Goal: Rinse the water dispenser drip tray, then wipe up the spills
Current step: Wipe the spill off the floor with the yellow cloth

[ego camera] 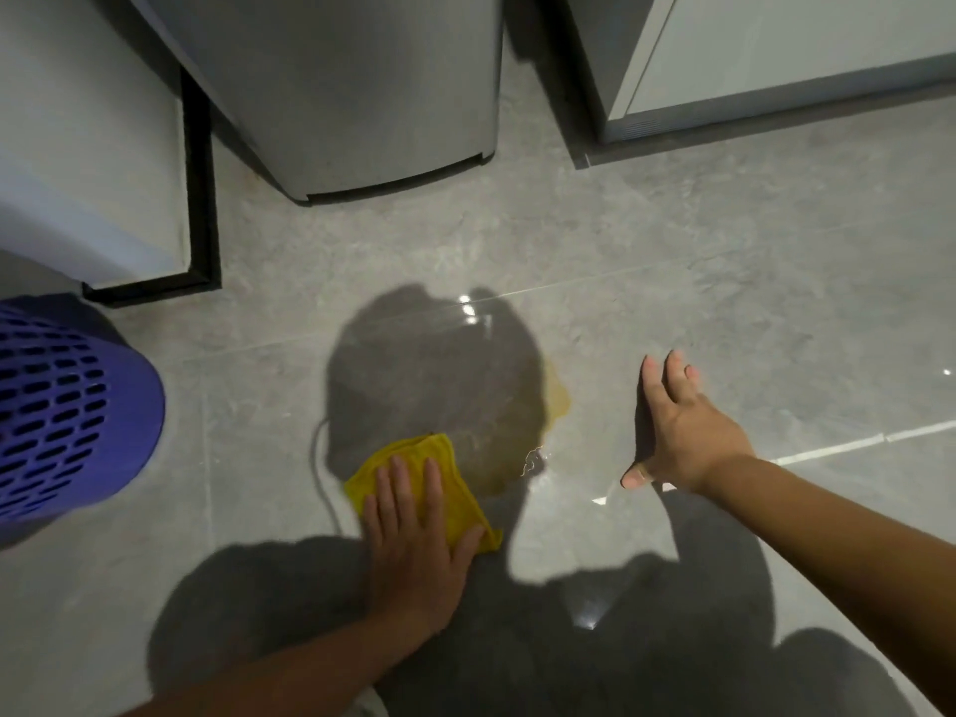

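Note:
A yellowish puddle [556, 401] lies on the grey tiled floor [724, 251], with a wet glint at its near edge. My left hand [414, 540] presses flat on a yellow cloth [414, 458] at the puddle's left near edge, fingers spread over the cloth. My right hand [683, 432] rests flat and open on the floor to the right of the puddle, holding nothing. The drip tray is not in view.
The grey base of the water dispenser [362, 95] stands at the top middle. A white cabinet with black trim [103, 173] is at the left, and another pale cabinet [776, 59] at the top right. A blue perforated basket [67, 416] sits at the left edge.

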Available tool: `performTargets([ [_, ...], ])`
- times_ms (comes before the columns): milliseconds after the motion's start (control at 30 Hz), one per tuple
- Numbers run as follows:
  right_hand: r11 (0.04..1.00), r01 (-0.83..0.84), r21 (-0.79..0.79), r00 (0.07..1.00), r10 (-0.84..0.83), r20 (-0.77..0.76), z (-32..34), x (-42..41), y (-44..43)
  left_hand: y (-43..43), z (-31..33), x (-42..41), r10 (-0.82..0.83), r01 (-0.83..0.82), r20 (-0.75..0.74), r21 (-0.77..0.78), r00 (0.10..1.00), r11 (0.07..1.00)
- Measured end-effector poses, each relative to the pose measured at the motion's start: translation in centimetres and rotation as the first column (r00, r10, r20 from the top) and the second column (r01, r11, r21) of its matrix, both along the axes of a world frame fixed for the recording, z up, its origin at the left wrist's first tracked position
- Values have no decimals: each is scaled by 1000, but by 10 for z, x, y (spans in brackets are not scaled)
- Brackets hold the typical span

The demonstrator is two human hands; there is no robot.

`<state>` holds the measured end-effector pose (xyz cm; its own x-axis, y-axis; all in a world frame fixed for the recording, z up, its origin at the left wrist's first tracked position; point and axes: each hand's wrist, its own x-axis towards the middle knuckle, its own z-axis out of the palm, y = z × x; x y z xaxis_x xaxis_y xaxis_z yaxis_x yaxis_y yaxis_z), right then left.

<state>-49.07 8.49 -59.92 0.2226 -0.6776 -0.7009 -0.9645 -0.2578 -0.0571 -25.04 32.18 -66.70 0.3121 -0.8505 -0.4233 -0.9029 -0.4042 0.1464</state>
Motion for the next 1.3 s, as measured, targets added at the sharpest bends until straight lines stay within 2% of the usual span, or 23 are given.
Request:
performTargets([
  [100, 1000, 15, -5, 1000, -15, 12, 0, 1, 0, -39, 8, -32, 144, -145, -43, -7, 989, 989],
  [267, 999, 46, -10, 998, -46, 50, -1, -2, 1, -156, 8, -41, 169, -180, -145, -66, 975, 981],
  [333, 999, 51, -6, 997, -51, 63, -2, -4, 1, -216, 3, -26, 94, -100, -165, -27, 982, 995],
  [433, 999, 45, -13, 997, -44, 70, -5, -4, 0, -290, 1, 10, -222, 218, -95, -56, 970, 974],
  [500, 999, 35, -21, 997, -34, 71, -6, -4, 0, -322, 4, 37, -484, 480, -37, -89, 874, 873],
  [567, 999, 30, -24, 997, -28, 73, -6, -5, 0, -341, 7, 61, -701, 698, 9, -88, 714, 710],
  [633, 999, 29, -21, 997, -28, 76, -5, -6, -1, -350, 11, 77, -844, 845, 45, -65, 534, 531],
  [800, 998, 53, -19, 996, -51, 78, -3, -4, 1, -325, 19, 76, -972, 972, 59, -84, 226, 220],
  [867, 998, 59, -15, 995, -58, 76, -1, -3, 1, -288, 17, 74, -985, 981, 49, -103, 168, 162],
  [900, 998, 61, -15, 995, -60, 75, -1, -3, 1, -264, 15, 75, -985, 978, 30, -126, 172, 167],
  [967, 998, 66, -21, 995, -65, 73, 0, -3, 2, -213, 10, 76, -971, 959, 7, -160, 240, 236],
  [1067, 997, 75, -32, 995, -73, 67, 0, -3, 3, -136, 3, 71, -894, 883, 20, -166, 448, 439],
  [1200, 996, 92, -19, 994, -90, 65, 2, -2, 4, -52, 1, 32, -573, 566, -19, -125, 820, 815],
  [1300, 995, 99, -32, 995, -99, -6, 2, 3, 5, -36, 5, -7, -290, 289, -14, -42, 957, 956],
])
